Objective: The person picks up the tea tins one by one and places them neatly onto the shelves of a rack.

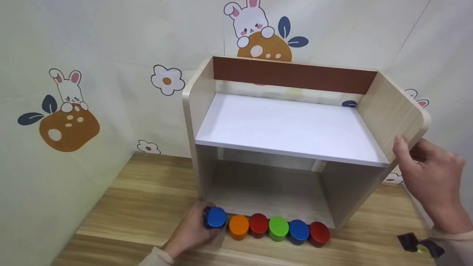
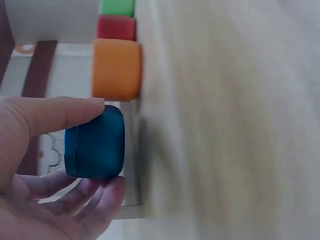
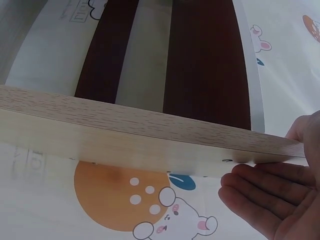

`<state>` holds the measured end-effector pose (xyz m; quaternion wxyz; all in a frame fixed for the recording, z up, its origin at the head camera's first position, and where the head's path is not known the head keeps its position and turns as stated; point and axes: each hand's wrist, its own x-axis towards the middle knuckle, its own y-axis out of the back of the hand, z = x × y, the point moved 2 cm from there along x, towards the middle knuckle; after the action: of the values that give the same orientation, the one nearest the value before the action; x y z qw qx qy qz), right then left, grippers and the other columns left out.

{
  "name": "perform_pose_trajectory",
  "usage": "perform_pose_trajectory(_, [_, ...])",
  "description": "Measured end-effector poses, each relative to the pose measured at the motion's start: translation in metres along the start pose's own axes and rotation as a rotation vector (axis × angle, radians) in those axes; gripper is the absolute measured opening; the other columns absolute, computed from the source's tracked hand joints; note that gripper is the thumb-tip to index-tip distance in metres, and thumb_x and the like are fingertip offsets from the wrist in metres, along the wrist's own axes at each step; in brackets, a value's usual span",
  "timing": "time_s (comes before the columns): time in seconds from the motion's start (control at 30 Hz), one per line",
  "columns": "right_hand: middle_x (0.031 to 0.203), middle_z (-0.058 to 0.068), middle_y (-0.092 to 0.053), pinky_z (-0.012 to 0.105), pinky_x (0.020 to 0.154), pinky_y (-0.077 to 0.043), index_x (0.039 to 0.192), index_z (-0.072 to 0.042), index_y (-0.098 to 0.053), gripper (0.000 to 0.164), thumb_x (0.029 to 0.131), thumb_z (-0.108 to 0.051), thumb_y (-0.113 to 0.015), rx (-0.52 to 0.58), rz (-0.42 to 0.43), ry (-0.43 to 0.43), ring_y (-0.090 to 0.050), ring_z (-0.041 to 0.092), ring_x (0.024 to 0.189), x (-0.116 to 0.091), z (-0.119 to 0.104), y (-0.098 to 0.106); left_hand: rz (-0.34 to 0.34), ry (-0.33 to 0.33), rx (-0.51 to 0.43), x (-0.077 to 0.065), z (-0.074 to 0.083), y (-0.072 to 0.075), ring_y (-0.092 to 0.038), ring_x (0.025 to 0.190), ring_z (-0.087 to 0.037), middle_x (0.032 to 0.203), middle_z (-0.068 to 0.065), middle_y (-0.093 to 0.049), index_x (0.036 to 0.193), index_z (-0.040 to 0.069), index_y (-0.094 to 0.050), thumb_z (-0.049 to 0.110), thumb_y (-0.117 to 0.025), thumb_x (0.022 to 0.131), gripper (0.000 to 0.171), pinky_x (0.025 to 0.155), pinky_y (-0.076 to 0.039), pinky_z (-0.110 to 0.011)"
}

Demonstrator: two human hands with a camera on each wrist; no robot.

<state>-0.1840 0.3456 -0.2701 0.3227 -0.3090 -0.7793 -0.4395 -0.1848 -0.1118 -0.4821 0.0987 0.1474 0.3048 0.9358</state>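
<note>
A: Head view, left hand?
B: Left hand (image 1: 196, 227) grasps a blue cylinder (image 1: 215, 217), at the left end of the row, in front of the shelf (image 1: 288, 127).
A: Rest of the row?
B: On the table (image 1: 147, 184), left to right: orange one (image 1: 239, 227), red one (image 1: 258, 225), green one (image 1: 278, 228), second blue (image 1: 298, 231), end red (image 1: 319, 233). Held one sits just beside the orange, small gap.
A: Right hand?
B: Right hand (image 1: 434, 175) grips the right panel (image 1: 395, 114) at its front edge, thumb on the inner face.
A: Left wrist view?
B: Blue cylinder pinched, thumb side above, other fingers (image 2: 112, 197) below. Orange, red, green line up beyond; green is cut off by the frame. Can't tell if the held one touches the table.
A: Right wrist view?
B: Panel edge runs across, fingers (image 3: 265, 187) along the outer face, thumb mostly hidden. Brown slats (image 3: 207, 60) behind; bunny print (image 3: 180, 217) on the wall.
</note>
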Motion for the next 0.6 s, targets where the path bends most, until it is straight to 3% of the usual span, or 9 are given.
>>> perform_pose_trajectory(0.17, [0.081, 0.03, -0.07, 0.0, 0.062, -0.029, 0.094, 0.011, -0.075, 0.036, 0.094, -0.023, -0.065, -0.002, -0.002, -0.003, -0.038, -0.035, 0.07, 0.0, 0.0, 0.0, 0.005, -0.03, 0.029, 0.002, 0.02, 0.014, -0.059, 0.101, -0.032, 0.11, -0.013, -0.064, 0.114, 0.0, -0.062, 0.005, -0.092, 0.064, 0.058, 0.09, -0.049, -0.056])
perform_pose_trajectory(0.4, [0.081, 0.03, -0.07, 0.0, 0.063, -0.028, 0.092, 0.012, -0.074, 0.037, 0.093, -0.024, -0.065, -0.012, -0.007, -0.007, -0.036, -0.036, 0.071, 0.001, -0.001, 0.0, -0.02, -0.033, 0.046, 0.005, 0.061, 0.033, -0.056, 0.098, -0.029, 0.106, -0.007, -0.063, 0.113, 0.003, -0.064, 0.007, -0.091, 0.064, 0.056, 0.087, -0.048, -0.051])
perform_pose_trajectory(0.6, [0.081, 0.03, -0.07, 0.0, 0.062, -0.028, 0.092, 0.011, -0.075, 0.036, 0.093, -0.024, -0.065, -0.012, -0.006, -0.002, -0.036, -0.036, 0.071, 0.0, 0.0, 0.0, -0.073, -0.023, 0.013, 0.009, 0.096, 0.044, -0.054, 0.098, -0.028, 0.107, -0.003, -0.061, 0.115, 0.005, -0.065, 0.013, -0.091, 0.067, 0.055, 0.085, -0.049, -0.048])
